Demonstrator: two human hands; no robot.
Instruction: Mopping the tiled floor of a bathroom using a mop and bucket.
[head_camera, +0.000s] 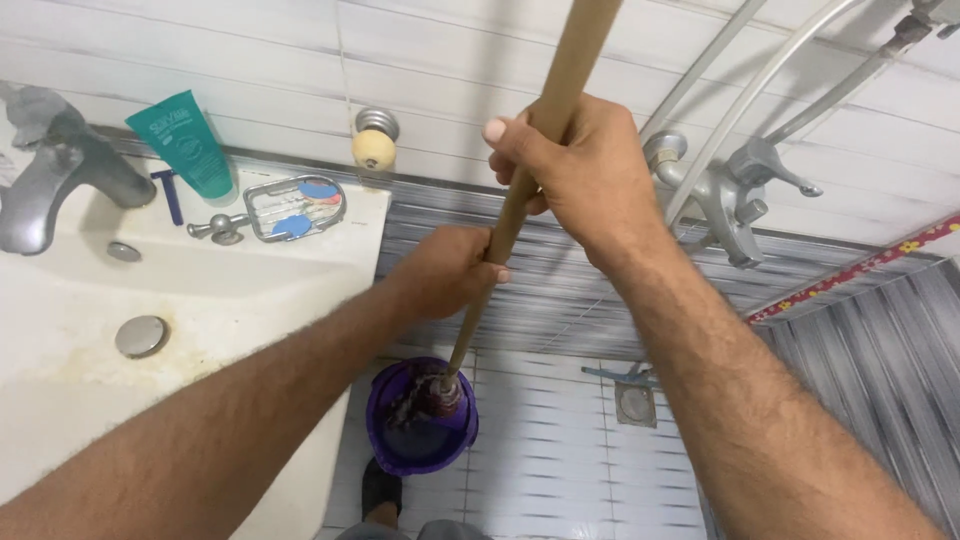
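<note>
Both of my hands grip a long tan wooden mop handle (560, 95) that slants up out of the top of the view. My right hand (585, 175) holds it high up. My left hand (450, 270) holds it lower down. The dark stringy mop head (425, 395) sits inside a purple bucket (400, 455) on the white tiled floor below, next to the sink.
A white sink (150, 290) with a chrome faucet (55, 165), a drain plug (140, 336), a teal tube (185, 145) and a wire soap dish (295, 205) fills the left. Shower valves and hoses (735, 190) hang on the right wall. A floor drain (636, 403) lies beyond the bucket. My sandalled foot (381, 492) stands by the bucket.
</note>
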